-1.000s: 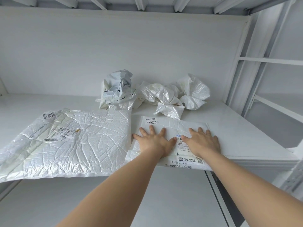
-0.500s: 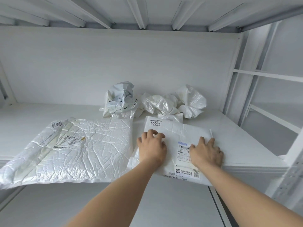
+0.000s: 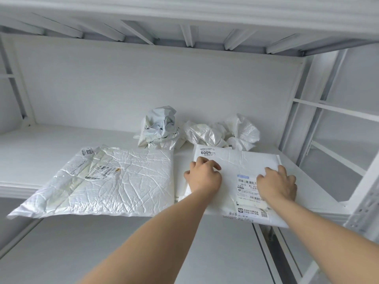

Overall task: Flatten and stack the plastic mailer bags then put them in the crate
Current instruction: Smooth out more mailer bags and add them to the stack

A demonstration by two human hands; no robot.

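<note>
Your white mailer lies flat right of centre on the white shelf, labels up, near edge overhanging. Left hand sits on it, fingers curled, can't tell if it's pinching. Right hand presses it, fingers slightly bent. Big crinkled mailer at left, crumpled bags behind.

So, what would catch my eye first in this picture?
Two bare arms reach in from below, the left hand and right hand resting on a small white mailer at the front right of the shelf. Left of it lies a much larger crinkled mailer, flattened and overhanging the front edge. Behind both, at the back, sits a heap of crumpled bags.
</note>
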